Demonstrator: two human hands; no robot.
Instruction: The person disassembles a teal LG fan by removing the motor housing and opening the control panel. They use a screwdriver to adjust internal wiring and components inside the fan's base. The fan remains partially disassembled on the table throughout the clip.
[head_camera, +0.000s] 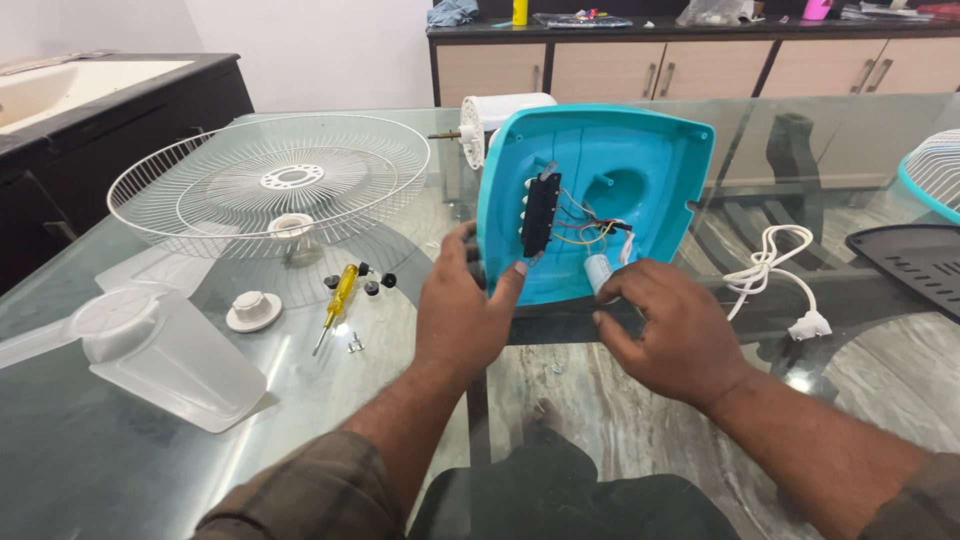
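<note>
Head view: looking down at a glass table (150, 470).
Base (590, 200): teal fan base, stood on edge, hollow side and wiring exposed.
Left hand (465, 310): wrapped around base edge, steadying it.
Right hand (670, 330): pinching white capacitor (598, 272) near the wires.
Table: grille (270, 180), blade (150, 350), screwdriver (338, 300), cord (775, 270).
Room: cabinets (700, 65) behind.
</note>
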